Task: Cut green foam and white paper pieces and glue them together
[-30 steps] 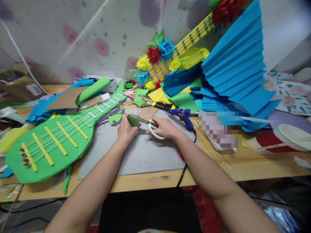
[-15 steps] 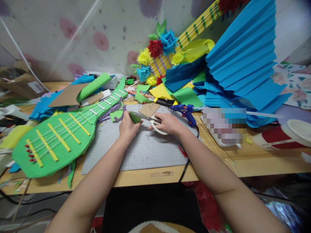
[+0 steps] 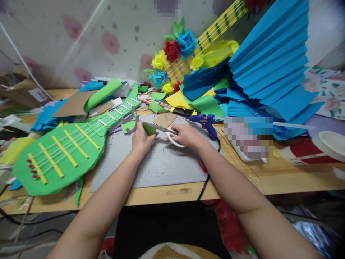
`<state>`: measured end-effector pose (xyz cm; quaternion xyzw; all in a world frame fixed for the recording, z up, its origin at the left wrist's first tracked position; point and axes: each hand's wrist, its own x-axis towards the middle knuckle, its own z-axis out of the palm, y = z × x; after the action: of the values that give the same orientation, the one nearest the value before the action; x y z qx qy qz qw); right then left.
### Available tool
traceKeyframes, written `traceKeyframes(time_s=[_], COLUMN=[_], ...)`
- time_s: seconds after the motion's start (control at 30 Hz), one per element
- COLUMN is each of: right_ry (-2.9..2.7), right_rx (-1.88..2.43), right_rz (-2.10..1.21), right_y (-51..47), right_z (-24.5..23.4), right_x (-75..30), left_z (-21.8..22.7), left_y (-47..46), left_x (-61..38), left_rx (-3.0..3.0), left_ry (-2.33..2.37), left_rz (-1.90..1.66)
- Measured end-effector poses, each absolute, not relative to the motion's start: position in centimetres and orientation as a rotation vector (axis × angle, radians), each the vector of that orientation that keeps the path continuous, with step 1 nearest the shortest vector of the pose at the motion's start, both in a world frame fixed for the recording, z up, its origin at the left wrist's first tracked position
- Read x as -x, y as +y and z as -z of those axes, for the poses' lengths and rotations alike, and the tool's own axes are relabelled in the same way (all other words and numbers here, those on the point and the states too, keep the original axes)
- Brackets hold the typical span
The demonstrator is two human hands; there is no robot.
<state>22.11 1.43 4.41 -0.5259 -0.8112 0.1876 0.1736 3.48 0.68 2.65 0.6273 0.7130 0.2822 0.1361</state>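
My left hand (image 3: 141, 139) is closed around a small piece of green foam (image 3: 149, 128), holding it just above the grey cutting mat (image 3: 159, 169). My right hand (image 3: 185, 135) grips white-handled scissors (image 3: 167, 132), fingers through the loops. The metal blades point left and meet the green foam piece. Both hands hover over the far middle of the mat, close together.
A green foam guitar with yellow bars (image 3: 61, 151) lies left of the mat. A blue glue gun (image 3: 206, 122) rests right of my right hand, its black cord running off the table's front edge. Blue pleated paper (image 3: 269, 72), paper flowers (image 3: 175, 54), scraps and a red-and-white cup (image 3: 309, 153) crowd the back and right.
The view has shifted slightly. The scissors' blades have closed further into the green foam piece, and both hands have edged a little away from me.
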Motion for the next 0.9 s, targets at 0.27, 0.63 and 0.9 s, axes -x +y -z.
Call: traceKeyframes(time_s=[0.27,0.63,0.9], right_ry=[-2.334,-2.378,-2.366], right_rx=[1.516,1.552,1.537], right_rz=[-0.535,-0.517,-0.491], right_y=[1.3,0.8,0.9], right_z=[-4.8,-4.6,-4.3], right_x=[-22.2,-21.3,-21.1], left_z=[-2.4,-2.3,-2.3], left_y=[0.9,0.8,0.8], left_x=[-3.3,-3.5,-3.6], left_rx=[-1.861,-1.883,-1.922], left_ry=[2.015,1.867,1.886], left_rz=[-0.840,-0.937,-0.817])
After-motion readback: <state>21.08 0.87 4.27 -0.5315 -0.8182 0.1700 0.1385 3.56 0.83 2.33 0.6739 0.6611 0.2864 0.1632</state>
